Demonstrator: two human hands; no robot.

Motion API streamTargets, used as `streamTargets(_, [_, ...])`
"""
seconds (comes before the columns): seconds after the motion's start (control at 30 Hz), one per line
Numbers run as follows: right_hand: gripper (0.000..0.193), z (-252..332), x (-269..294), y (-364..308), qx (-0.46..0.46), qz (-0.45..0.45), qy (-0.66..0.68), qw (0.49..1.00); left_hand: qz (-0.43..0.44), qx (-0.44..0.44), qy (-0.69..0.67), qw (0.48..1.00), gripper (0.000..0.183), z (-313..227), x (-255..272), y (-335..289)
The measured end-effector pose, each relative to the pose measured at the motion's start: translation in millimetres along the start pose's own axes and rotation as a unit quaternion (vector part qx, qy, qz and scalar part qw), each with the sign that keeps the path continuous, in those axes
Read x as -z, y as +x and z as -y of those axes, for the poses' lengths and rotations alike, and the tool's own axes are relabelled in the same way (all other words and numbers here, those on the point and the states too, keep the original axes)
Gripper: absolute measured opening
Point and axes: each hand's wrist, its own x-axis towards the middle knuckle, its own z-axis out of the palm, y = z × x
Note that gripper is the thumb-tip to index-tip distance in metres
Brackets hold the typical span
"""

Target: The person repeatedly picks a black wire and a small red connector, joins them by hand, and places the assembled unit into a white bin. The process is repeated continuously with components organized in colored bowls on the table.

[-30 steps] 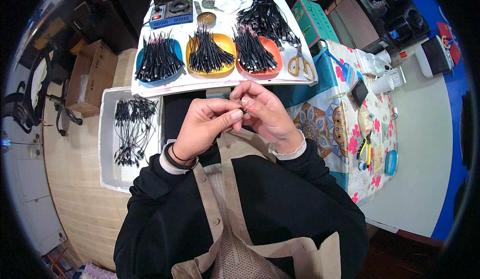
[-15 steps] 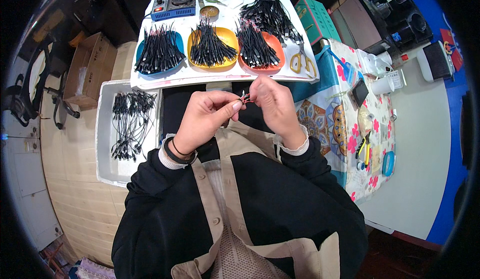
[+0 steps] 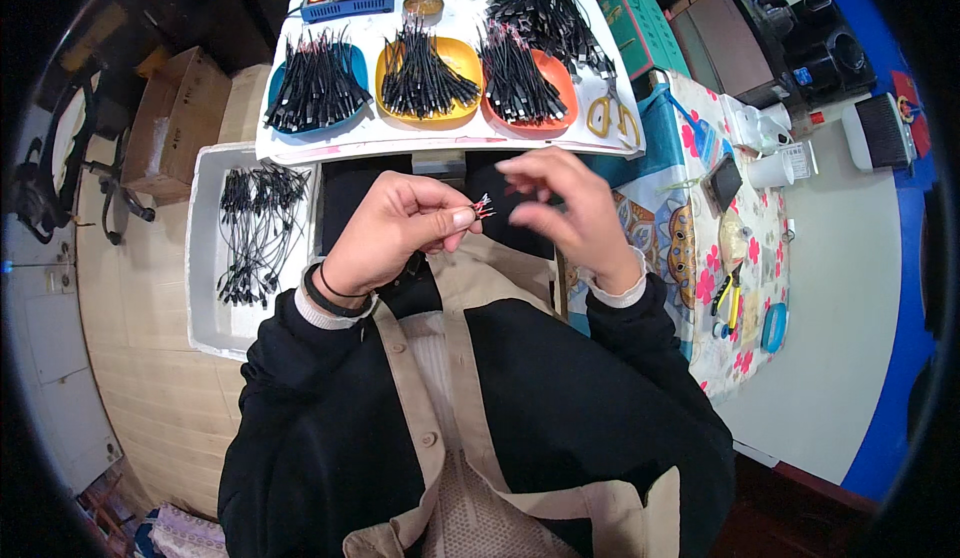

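Between thumb and fingers, my left hand (image 3: 418, 220) pinches several thin wires (image 3: 484, 208) whose red and bare silvery ends fan out to the right. What the wires run back to is hidden in the palm. My right hand (image 3: 572, 208) hangs apart from them, its fingers spread and slightly blurred, holding nothing. Beyond my hands, short black cables with connectors are heaped in a blue bowl (image 3: 352, 56), a yellow bowl (image 3: 468, 60) and an orange bowl (image 3: 566, 80).
A blue-fronted solder pot (image 3: 350, 0) and a small round tin (image 3: 424, 5) stand at the back. Scissors (image 3: 612, 118) lie by the table's right edge. A white foam box (image 3: 208, 308) at the left contains cables. Yellow-handled pliers (image 3: 733, 303) rest on the flowered cloth.
My right hand has moved away from the wires to the right and its fingers have opened. My left hand keeps its pinch. The view has shifted slightly.
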Motion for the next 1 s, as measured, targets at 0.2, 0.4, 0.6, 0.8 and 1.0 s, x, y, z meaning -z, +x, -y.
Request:
streamTargets(0.2, [0.025, 16.8, -9.7, 13.0, 0.183, -0.004, -0.076, 0.98, 0.011, 0.004, -0.006, 1.0, 0.014, -1.5, 0.8, 1.4])
streamTargets(0.4, [0.017, 13.5, -15.6, 13.2, 0.203, -0.015, -0.083, 0.976, 0.02, 0.002, 0.013, 1.0, 0.013, -3.1, -0.4, -0.3])
streamTargets(0.6, [0.008, 4.4, -33.1, -7.1, 0.04, -0.032, -0.011, 0.999, -0.07, -0.421, 0.601, 0.676, 0.017, 6.4, -11.8, -1.4])
streamTargets(0.8, [0.018, 0.2, -36.0, -19.8, -0.293, 0.069, 0.405, 0.863, -0.032, -0.415, 0.595, 0.688, 0.021, 16.6, -4.3, 3.8])
streamTargets(1.0, [0.026, 8.9, -22.6, -11.7, 0.155, -0.05, -0.143, 0.976, -0.07, -0.28, 0.387, 0.876, 0.011, 17.3, -4.9, 2.6])
